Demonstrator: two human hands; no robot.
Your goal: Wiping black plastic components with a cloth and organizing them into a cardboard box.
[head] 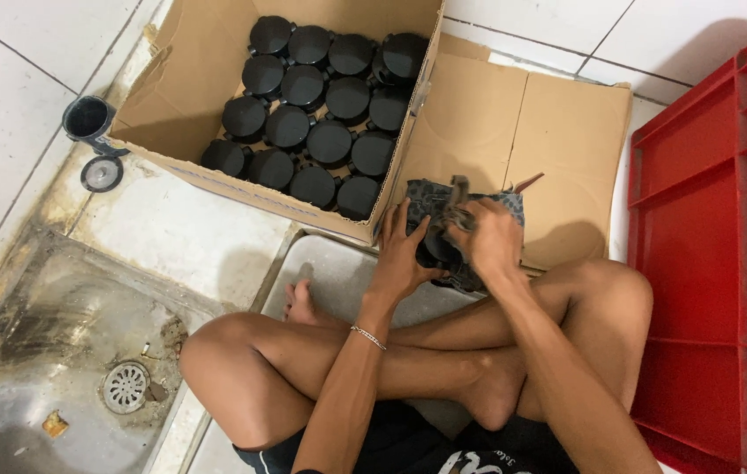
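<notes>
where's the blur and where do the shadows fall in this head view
Head view: the right hand rubbing a dark patterned cloth is motion-blurred; the left hand is sharper. Soft shadows fall inside the brown cardboard box of round black plastic caps.

Bright, even light is falling from above, glaring off the white tiled floor [5,105]. Soft shadows are pooling inside the brown cardboard box [189,79]. Edges are bending slightly; focus is holding sharp.

One cam only, worn on the person's head, looking steeply down over crossed legs at the floor [172,228]. Close in; cardboard box [189,79] by the top edge, red crate [707,219] at right.
</notes>
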